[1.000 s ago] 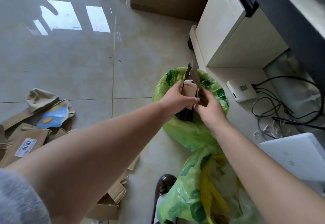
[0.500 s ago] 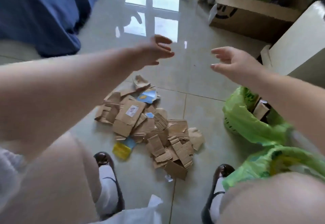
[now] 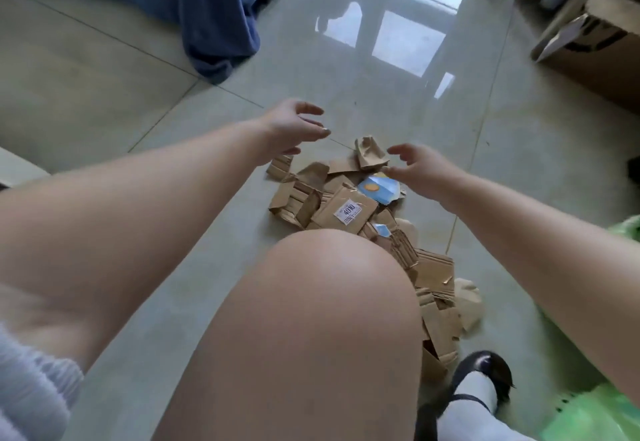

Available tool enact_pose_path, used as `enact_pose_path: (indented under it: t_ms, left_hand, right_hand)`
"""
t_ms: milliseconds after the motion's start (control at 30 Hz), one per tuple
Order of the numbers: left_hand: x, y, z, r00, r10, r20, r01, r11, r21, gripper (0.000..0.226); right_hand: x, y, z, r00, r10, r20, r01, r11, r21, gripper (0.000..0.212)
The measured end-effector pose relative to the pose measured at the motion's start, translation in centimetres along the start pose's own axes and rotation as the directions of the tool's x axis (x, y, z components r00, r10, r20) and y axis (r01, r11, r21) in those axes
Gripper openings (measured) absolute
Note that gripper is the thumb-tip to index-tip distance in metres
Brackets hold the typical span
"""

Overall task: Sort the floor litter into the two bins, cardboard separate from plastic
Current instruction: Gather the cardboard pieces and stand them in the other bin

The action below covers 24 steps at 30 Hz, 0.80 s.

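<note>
A heap of torn brown cardboard pieces (image 3: 349,208) lies on the tiled floor in front of me, partly hidden by my raised knee. One piece carries a white label. A blue plastic wrapper (image 3: 377,189) rests on the heap's far right side. A crumpled brown scrap (image 3: 370,154) sits at the far end. My left hand (image 3: 294,125) hovers over the heap's far left edge, fingers loosely spread, holding nothing. My right hand (image 3: 420,172) hovers just right of the blue wrapper, fingers loosely curved and empty. A green bin bag (image 3: 595,413) shows at the bottom right corner.
A blue cloth (image 3: 214,7) hangs down to the floor at the upper left. A large cardboard box (image 3: 595,35) stands at the upper right. My knee (image 3: 311,329) and black shoe (image 3: 481,374) with white sock fill the lower middle.
Both hands let go of cardboard at the green-lined bin, swung left to the floor heap, and have now dropped down close over it. The view tilted down toward my knee.
</note>
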<state>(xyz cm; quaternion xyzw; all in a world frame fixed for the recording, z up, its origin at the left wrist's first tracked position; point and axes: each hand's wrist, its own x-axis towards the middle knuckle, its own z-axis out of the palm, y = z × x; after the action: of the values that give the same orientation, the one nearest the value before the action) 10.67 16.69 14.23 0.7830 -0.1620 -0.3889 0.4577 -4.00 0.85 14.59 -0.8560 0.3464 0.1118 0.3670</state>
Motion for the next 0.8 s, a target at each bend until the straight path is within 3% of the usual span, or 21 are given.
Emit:
enact_pose_path:
  t_ms: [233,433,500,633,800]
  left_hand:
    - [5.8,-8.2,0.9,0.984,-0.178,-0.008,0.177,0.983,-0.05,0.045]
    - [10.7,-15.9,2.8,0.925,-0.298,-0.235,0.326,0.941,0.091,0.052]
    - [11.7,-17.9,3.5,0.888,-0.359,-0.288,0.412,0.899,0.15,0.062]
    - [12.9,-20.1,5.1,0.845,-0.391,-0.366,0.489,0.842,0.228,0.079]
    - [13.7,-20.7,5.9,0.814,-0.402,-0.419,0.52,0.825,0.219,0.073]
  right_hand:
    - [5.7,4.4,7.0,0.969,0.203,0.141,-0.213,0.975,0.058,0.058]
    - [9.4,7.7,12.3,0.915,0.366,0.17,-0.385,0.918,0.092,0.073]
    - [10.3,9.1,14.1,0.897,0.423,0.13,-0.438,0.892,0.115,0.091]
    - [10.9,9.7,16.0,0.868,0.497,-0.022,-0.496,0.868,0.036,0.095]
    - [12.0,10.4,16.9,0.86,0.502,-0.095,-0.494,0.864,0.099,0.103]
